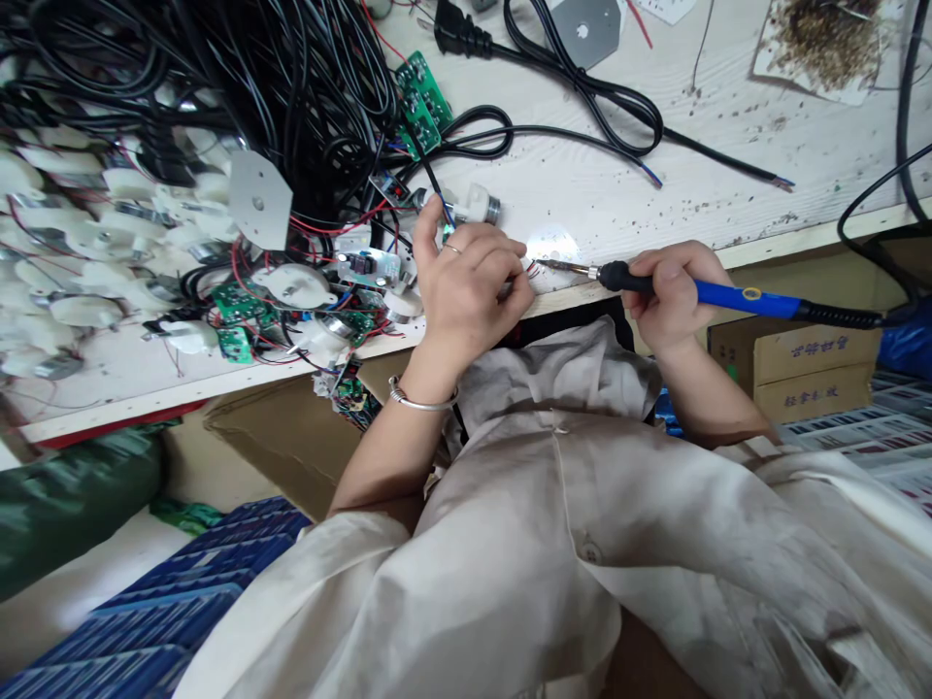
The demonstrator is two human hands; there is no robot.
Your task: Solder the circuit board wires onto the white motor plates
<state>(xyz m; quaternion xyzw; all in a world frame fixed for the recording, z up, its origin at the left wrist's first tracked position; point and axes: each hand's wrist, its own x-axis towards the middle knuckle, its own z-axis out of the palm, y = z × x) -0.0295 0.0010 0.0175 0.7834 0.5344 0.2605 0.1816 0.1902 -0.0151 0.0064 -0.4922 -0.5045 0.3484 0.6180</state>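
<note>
My right hand [674, 291] is wrapped around the black grip of a blue soldering iron [749, 299]. The iron points left, its tip close to the fingertips of my left hand [477, 282]. That hand is closed in a pinch at the table's front edge, with the ends of thin reddish wires [534, 268] showing at its fingertips. Whether the tip touches the wires, I cannot tell. Just behind my left hand lies a small white-and-metal motor [477, 204]. A black cord runs down to the hand from a green circuit board [422, 102].
White motors [87, 233] with wires cover the left of the table, below a heap of black cables [291, 78]. A plugged cord [466, 34] lies at the back. Brown debris on paper [822, 44] sits far right. Cardboard boxes [808, 364] and blue crates [182, 582] stand below.
</note>
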